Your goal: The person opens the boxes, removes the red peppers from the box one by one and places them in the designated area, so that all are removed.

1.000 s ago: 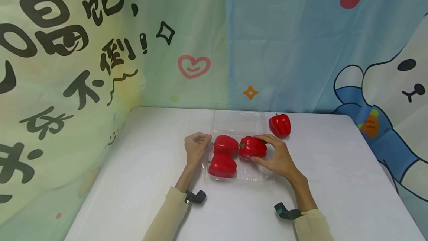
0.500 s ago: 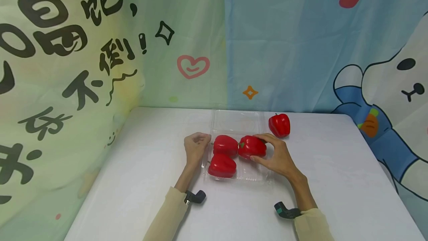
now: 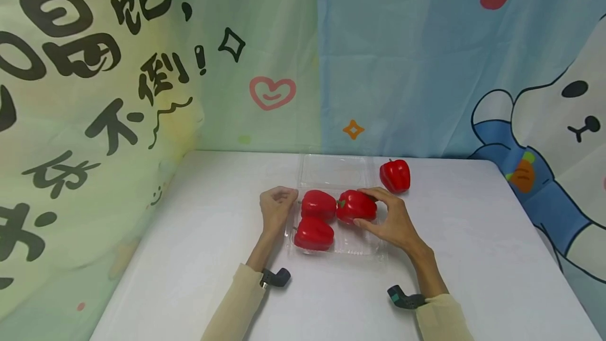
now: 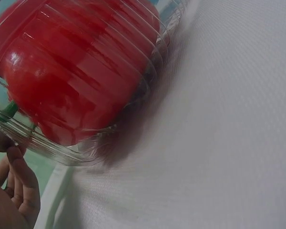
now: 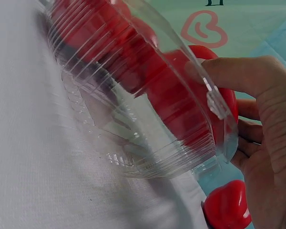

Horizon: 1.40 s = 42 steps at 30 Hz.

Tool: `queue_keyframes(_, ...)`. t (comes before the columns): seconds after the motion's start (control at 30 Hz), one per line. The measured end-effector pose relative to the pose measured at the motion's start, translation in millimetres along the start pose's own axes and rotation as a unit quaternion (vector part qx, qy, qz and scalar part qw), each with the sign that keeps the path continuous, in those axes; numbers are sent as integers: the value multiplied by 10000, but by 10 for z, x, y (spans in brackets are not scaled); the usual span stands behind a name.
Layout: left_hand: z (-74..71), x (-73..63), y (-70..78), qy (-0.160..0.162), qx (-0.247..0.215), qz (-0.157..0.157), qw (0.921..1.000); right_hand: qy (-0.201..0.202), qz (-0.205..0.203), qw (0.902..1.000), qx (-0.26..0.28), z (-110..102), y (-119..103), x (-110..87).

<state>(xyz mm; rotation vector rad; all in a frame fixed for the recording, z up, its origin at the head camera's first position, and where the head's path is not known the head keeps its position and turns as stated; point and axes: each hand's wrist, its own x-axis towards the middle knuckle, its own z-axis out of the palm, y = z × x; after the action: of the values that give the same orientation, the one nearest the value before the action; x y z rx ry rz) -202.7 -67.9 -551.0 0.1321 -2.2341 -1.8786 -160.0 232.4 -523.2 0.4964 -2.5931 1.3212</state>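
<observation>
A clear plastic clamshell box (image 3: 360,243) lies on the table with red bell peppers in it. One bell pepper (image 3: 319,204) is at its back left and another bell pepper (image 3: 314,234) at its front left. My right hand (image 3: 392,220) grips a third bell pepper (image 3: 357,207) at the back right of the box, thumb in front and fingers behind, its green stem facing left. My left hand (image 3: 276,207) is at the left side of the box; in the left wrist view its thumb and finger (image 4: 23,169) pinch the rim beside a green stem.
The box's clear lid (image 3: 337,171) lies folded back toward the curtain (image 3: 402,67). One more bell pepper (image 3: 395,176) rests on the white table (image 3: 473,246), right of the lid. A dark camera is strapped to each wrist.
</observation>
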Motion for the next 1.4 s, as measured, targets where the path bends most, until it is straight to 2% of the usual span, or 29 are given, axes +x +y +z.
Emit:
queue_keyframes(0.53,7,53,2,-32,-122,32,9999,105,-17,9999,134,-24,-54,37)
queue_keyframes(0.97,5,16,-37,4,-12,78,10000,318,10,9995,27,-27,-73,5)
queue_keyframes(1.23,15,6,-53,74,4,80,9999,449,-72,9987,223,-17,-65,-13)
queue_keyframes(1.4,10,-2,-36,55,0,64,10000,448,-39,9989,163,-11,-61,-10)
